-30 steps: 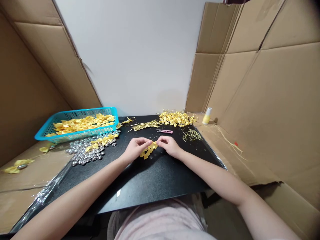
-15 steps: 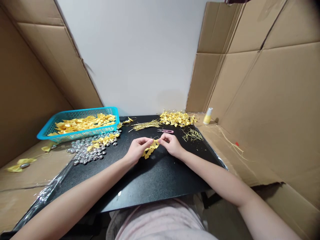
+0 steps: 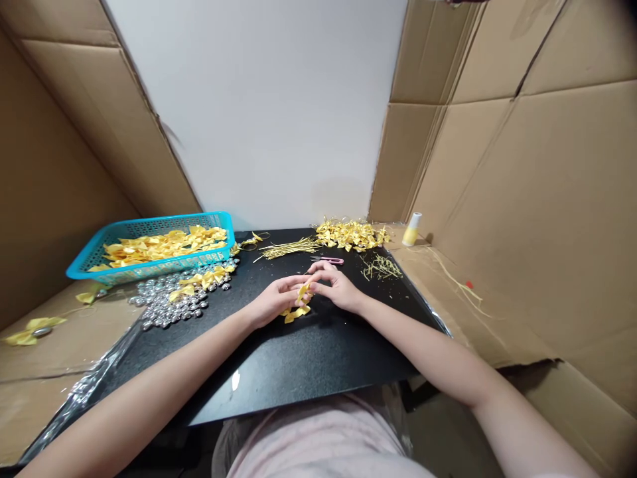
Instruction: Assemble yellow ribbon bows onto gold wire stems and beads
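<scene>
Over the middle of the black table, my left hand (image 3: 279,299) and my right hand (image 3: 334,287) meet at the fingertips. Both are closed on a small yellow ribbon bow (image 3: 304,291), partly hidden by the fingers. More yellow bows (image 3: 295,315) lie just under my hands. Beyond my right fingers is a pair of pink-handled thread snips (image 3: 331,260). A bundle of gold ties (image 3: 289,248) lies behind my left hand.
A blue basket (image 3: 144,271) of yellow bows stands at the left, beside a heap of silver beads (image 3: 172,307). At the back right are finished-looking bows (image 3: 351,234), gold tie scraps (image 3: 382,267) and a thread cone (image 3: 412,230). Cardboard walls (image 3: 537,199) rise around the table.
My fingers have moved closer together and curled round the bow, which was stretched between my fingertips before. The right fingers have turned over it. The view has shifted slightly.
</scene>
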Tool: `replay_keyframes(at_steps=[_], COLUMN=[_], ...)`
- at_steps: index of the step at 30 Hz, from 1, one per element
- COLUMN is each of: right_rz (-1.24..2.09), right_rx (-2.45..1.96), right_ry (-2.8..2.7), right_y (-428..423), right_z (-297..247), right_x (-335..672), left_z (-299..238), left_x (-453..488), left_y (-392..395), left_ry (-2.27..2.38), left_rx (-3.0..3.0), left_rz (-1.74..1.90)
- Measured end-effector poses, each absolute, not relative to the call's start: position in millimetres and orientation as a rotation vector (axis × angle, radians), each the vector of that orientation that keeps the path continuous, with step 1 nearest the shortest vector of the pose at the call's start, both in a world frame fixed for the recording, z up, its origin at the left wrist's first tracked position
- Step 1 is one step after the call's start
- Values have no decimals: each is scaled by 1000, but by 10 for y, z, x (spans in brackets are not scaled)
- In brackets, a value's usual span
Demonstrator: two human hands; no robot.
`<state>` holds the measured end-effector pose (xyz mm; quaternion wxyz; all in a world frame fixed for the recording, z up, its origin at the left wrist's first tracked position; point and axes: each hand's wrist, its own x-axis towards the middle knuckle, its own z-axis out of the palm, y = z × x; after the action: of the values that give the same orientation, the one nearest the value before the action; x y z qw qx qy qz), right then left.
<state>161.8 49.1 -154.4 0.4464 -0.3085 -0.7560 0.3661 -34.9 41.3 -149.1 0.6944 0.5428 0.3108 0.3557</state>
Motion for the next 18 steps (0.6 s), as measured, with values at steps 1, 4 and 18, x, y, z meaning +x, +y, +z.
replay_keyframes(at_steps=[1, 4, 18], right_rz=[901, 892, 935], right_rx=[-794, -848, -859], right_ry=[-1875, -1863, -1948], right_y=[492, 490, 410], right_z=[-1553, -1567, -1540], right_x=[1614, 1604, 1585], left_z=[-1494, -1491, -1413], left_x=[-351, -361, -327], left_y=[418, 438, 354], left_ry=[702, 760, 940], left_rx=[1214, 1250, 1482], left_rz=[793, 834, 1114])
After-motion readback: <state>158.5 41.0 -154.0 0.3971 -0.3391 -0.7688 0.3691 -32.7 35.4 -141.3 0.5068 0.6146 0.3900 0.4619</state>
